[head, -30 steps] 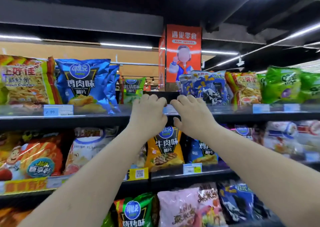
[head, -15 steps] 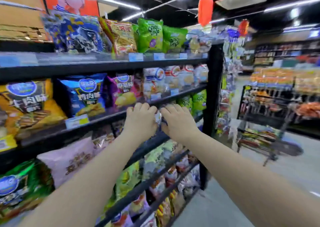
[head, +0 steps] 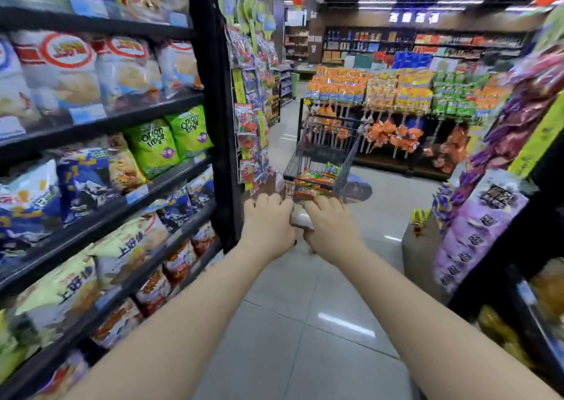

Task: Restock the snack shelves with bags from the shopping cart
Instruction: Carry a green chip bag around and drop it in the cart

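Black shelves (head: 137, 118) left of left grip (head: 268, 221), tiers packed with upright snack bags (head: 61, 73); green onion-ring bags (head: 169, 143) on middle tier. Tiled floor (head: 305, 332) below; shopping cart (head: 323, 152) stands ahead of right grip (head: 331, 224).

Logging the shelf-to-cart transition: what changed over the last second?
The person turned right, away from the snack shelves. The left hand and right hand moved from the top shelf's edge and now reach out toward the shopping cart, newly in view with snack bags inside. Unchanged: hands side by side, fingers curled; whether they hold the pale thing between them is unclear.
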`<state>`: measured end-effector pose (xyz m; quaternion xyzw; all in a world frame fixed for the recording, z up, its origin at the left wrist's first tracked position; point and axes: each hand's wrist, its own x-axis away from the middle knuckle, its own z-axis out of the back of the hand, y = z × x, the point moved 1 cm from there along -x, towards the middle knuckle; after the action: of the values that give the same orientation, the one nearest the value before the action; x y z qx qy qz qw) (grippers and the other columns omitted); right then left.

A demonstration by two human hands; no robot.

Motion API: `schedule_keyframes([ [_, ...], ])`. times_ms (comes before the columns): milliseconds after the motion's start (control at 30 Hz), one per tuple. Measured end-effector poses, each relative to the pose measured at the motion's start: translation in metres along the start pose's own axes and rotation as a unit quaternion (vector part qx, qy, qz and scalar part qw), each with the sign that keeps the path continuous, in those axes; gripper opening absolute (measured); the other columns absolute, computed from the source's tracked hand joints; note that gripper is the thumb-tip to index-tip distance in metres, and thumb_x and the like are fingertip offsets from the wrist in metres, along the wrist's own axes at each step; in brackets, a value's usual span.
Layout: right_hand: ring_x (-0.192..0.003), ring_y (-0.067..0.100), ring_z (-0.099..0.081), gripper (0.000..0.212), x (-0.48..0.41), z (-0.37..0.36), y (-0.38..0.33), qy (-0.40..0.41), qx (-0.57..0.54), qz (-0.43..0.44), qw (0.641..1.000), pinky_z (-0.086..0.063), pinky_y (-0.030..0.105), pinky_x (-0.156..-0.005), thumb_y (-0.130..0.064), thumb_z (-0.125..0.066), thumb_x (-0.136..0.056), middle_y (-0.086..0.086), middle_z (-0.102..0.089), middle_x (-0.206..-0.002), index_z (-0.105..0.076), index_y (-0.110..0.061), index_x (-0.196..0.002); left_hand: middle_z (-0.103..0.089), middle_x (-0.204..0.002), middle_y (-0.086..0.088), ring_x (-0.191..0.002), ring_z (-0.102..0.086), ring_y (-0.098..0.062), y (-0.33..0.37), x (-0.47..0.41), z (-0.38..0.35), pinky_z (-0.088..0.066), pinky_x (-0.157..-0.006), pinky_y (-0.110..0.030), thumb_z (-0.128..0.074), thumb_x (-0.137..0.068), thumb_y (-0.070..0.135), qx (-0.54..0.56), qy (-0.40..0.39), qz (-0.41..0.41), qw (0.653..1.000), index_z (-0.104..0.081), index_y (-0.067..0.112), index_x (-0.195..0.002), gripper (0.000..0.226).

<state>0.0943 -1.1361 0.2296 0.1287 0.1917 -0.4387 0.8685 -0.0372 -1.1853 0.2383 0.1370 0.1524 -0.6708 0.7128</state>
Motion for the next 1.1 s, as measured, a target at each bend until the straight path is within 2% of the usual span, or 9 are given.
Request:
schedule_keyframes([
  [133,-0.075,0.035,-0.059,0.037,0.006,-0.048,0.064,-0.043,-0.024,-0.057,0.997,-0.044,0.035,-0.057,-0.019,-0.075,-0.057,0.011,-0.06,-0.084,-0.062,-0.009,-0.09,-0.054,-0.119,-0.002,-0.111,-0.049,-0.028,0.04,-0.034,-0.062,-0.035,-0.091,-0.04,-0.05,-0.09,0.034,0.007,-0.048,-0.016,0.999,-0.05,0.021,-0.125,0.037],
  [200,-0.082,0.037,-0.059,0.038,0.006,-0.071,0.086,-0.076,-0.044,-0.079,0.993,-0.046,0.039,-0.064,-0.018,-0.077,-0.061,0.012,-0.061,-0.091,-0.063,-0.008,-0.096,-0.054,-0.121,-0.002,-0.113,-0.048,-0.028,0.052,-0.05,-0.09,-0.035,-0.092,-0.04,-0.048,-0.091,0.034,0.023,-0.074,-0.015,0.997,-0.05,0.021,-0.126,0.037],
  [300,-0.104,0.035,-0.053,0.043,-0.004,-0.104,0.11,-0.101,-0.061,-0.115,0.986,-0.043,0.043,-0.083,-0.024,-0.067,-0.079,0.01,-0.058,-0.11,-0.058,-0.012,-0.119,-0.054,-0.121,-0.002,-0.116,-0.046,-0.028,0.059,-0.077,-0.128,-0.035,-0.094,-0.04,-0.05,-0.089,0.032,0.045,-0.115,-0.009,0.992,-0.051,0.022,-0.128,0.04],
  [467,-0.106,0.036,-0.052,0.044,-0.053,-0.164,0.141,-0.112,-0.079,-0.13,0.982,-0.041,0.041,-0.083,-0.023,-0.064,-0.082,0.011,-0.057,-0.116,-0.057,-0.012,-0.125,-0.054,-0.12,0.001,-0.115,-0.046,-0.027,0.043,-0.147,-0.188,-0.033,-0.091,-0.04,-0.055,-0.081,0.035,0.055,-0.117,0.0,0.992,-0.053,0.025,-0.126,0.045],
  [567,-0.118,0.029,-0.044,0.046,-0.101,-0.198,0.168,-0.132,-0.08,-0.153,0.976,-0.039,0.04,-0.091,-0.03,-0.057,-0.089,0.005,-0.05,-0.127,-0.048,-0.018,-0.132,-0.055,-0.121,0.001,-0.116,-0.045,-0.027,0.031,-0.208,-0.225,-0.033,-0.092,-0.041,-0.056,-0.079,0.035,0.083,-0.135,0.026,0.987,-0.053,0.027,-0.124,0.046],
  [667,-0.12,0.027,-0.042,0.045,-0.152,-0.226,0.198,-0.134,-0.1,-0.191,0.967,-0.039,0.039,-0.094,-0.032,-0.055,-0.09,0.003,-0.049,-0.128,-0.047,-0.02,-0.132,-0.056,-0.119,0.002,-0.117,-0.046,-0.026,0.019,-0.269,-0.261,-0.034,-0.092,-0.04,-0.058,-0.077,0.035,0.103,-0.149,0.034,0.983,-0.055,0.03,-0.121,0.044],
  [833,-0.118,0.028,-0.044,0.039,-0.229,-0.277,0.245,-0.135,-0.086,-0.207,0.965,-0.039,0.039,-0.091,-0.029,-0.052,-0.091,0.002,-0.052,-0.127,-0.051,-0.019,-0.128,-0.058,-0.117,0.0,-0.116,-0.048,-0.028,0.011,-0.374,-0.311,-0.036,-0.093,-0.041,-0.058,-0.078,0.034,0.104,-0.165,0.025,0.981,-0.057,0.028,-0.12,0.042],
  [1100,-0.12,0.027,-0.044,0.042,-0.313,-0.359,0.352,-0.185,-0.112,-0.232,0.948,-0.037,0.04,-0.091,-0.029,-0.059,-0.087,0.002,-0.051,-0.127,-0.052,-0.02,-0.128,-0.057,-0.121,0.002,-0.118,-0.046,-0.026,0.059,-0.501,-0.388,-0.035,-0.094,-0.04,-0.059,-0.081,0.03,0.132,-0.214,-0.013,0.968,-0.056,0.028,-0.121,0.04],
])
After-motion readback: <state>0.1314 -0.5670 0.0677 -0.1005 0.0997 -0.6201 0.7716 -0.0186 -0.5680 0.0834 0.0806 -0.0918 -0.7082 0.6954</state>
